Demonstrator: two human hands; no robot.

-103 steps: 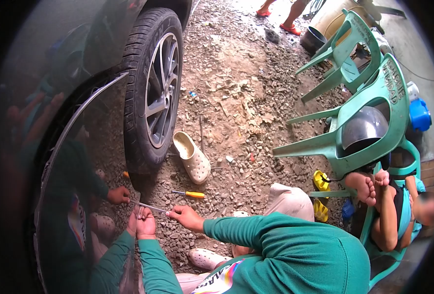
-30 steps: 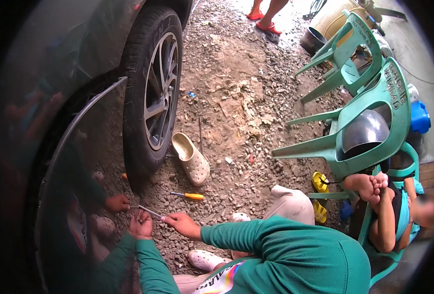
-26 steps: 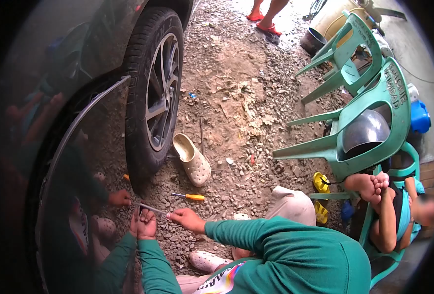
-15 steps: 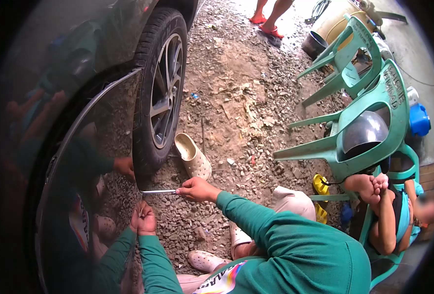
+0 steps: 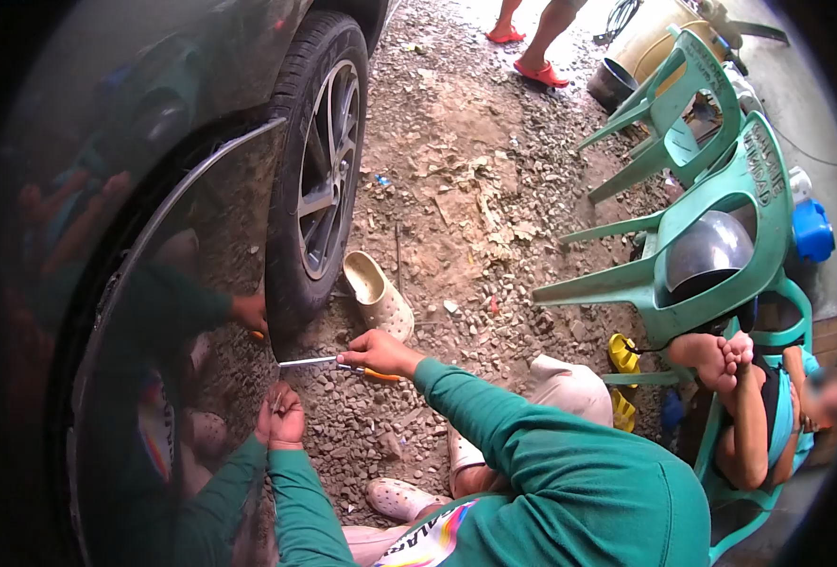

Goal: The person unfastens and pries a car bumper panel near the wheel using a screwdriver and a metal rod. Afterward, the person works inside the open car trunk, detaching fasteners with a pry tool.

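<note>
My right hand (image 5: 381, 353) is closed around a screwdriver (image 5: 310, 362) with a silver shaft and an orange handle end showing below the fingers. Its shaft reaches left to the lower edge of a dark, glossy car panel (image 5: 201, 283). Just below the shaft, my left hand (image 5: 284, 416) is pinched shut close against the panel's edge; what its fingers hold, if anything, is too small to make out. The panel mirrors both hands and my green sleeves. The shaft's tip is hard to see where it meets the edge.
A car wheel (image 5: 319, 180) stands just beyond the panel. On the gravel (image 5: 456, 189) lies a beige clog (image 5: 378, 296). Green plastic chairs (image 5: 664, 255) line the right side, one bearing a silver helmet (image 5: 709, 253). A seated person (image 5: 754, 416) and another in red footwear (image 5: 541, 73) are nearby.
The screwdriver's orange handle end now shows beneath my right hand, which has turned slightly. My left hand stays at the panel edge. The far person's red-shod foot has shifted.
</note>
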